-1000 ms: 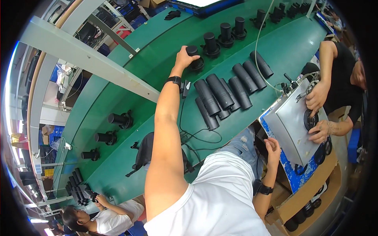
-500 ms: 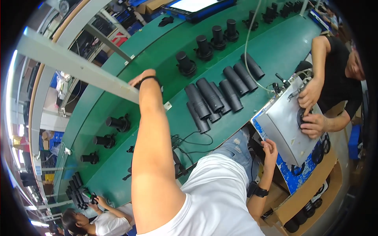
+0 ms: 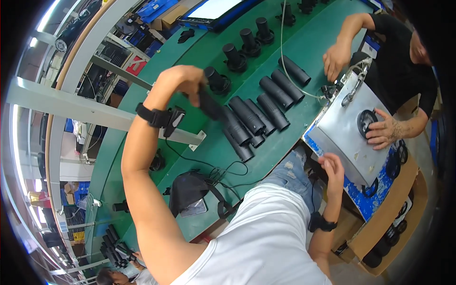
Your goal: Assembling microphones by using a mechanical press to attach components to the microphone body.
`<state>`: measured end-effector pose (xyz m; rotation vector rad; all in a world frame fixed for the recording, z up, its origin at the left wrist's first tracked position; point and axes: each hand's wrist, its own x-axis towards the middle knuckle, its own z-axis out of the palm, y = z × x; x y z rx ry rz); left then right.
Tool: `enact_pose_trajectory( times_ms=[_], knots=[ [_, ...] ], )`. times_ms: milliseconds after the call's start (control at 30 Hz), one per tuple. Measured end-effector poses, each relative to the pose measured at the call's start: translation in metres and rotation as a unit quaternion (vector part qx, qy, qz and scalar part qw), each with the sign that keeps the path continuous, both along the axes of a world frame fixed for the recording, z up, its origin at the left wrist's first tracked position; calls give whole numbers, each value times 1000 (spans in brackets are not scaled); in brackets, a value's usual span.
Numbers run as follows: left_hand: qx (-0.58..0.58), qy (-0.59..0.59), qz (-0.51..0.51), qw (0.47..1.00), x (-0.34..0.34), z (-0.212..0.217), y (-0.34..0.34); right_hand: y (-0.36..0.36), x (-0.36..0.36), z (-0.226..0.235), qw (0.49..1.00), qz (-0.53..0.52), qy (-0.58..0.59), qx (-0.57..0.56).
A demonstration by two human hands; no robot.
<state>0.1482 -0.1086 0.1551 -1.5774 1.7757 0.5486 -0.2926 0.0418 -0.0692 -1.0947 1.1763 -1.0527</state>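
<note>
My left hand (image 3: pixel 186 81) is closed around the upper end of a black ribbed cylinder (image 3: pixel 210 105), smeared by motion. Its lower end is over the near end of a pile of similar black cylinders (image 3: pixel 247 115) lying on the green bench; I cannot tell whether it touches them. Just beyond this hand, a black cylinder on a round base (image 3: pixel 216 80) stands upright on the darker green strip. My right hand (image 3: pixel 332 172) hangs beside a silver metal box, fingers loosely bent and nothing visible in them.
A co-worker's hand (image 3: pixel 384 129) rests on a black ring on the silver box (image 3: pixel 339 135); their other hand (image 3: pixel 336 61) is over the bench. A white post (image 3: pixel 95 107) crosses at left. A cable (image 3: pixel 190 159), black cap (image 3: pixel 187 190) and open carton (image 3: pixel 380 223) are nearby.
My left hand has come back from the far left and swung right, now with a black cylinder in it. The co-worker's one hand has left the box. My view has shifted.
</note>
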Motion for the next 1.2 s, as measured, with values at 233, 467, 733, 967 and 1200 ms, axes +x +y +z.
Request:
enact_pose_trajectory(
  times_ms=[233, 467, 733, 967, 1200],
  knots=[
    [21, 470, -366, 803, -172, 0, 12, -45, 78, 106, 930, 262, -259, -24],
    [-105, 784, 24, 611, -231, -86, 42, -49, 22, 91, 918, -6, -361, -166],
    [215, 822, 199, 489, -302, -170, 98, -25, -36, 74, 893, -40, -391, -219],
    [345, 756, 255, 495, -302, -197, 96, -75, -88, 114, 893, -203, -157, -370],
    [283, 721, 286, 564, -274, -236, 106, -169, -105, 69, 881, -271, 115, -371]
  ],
)
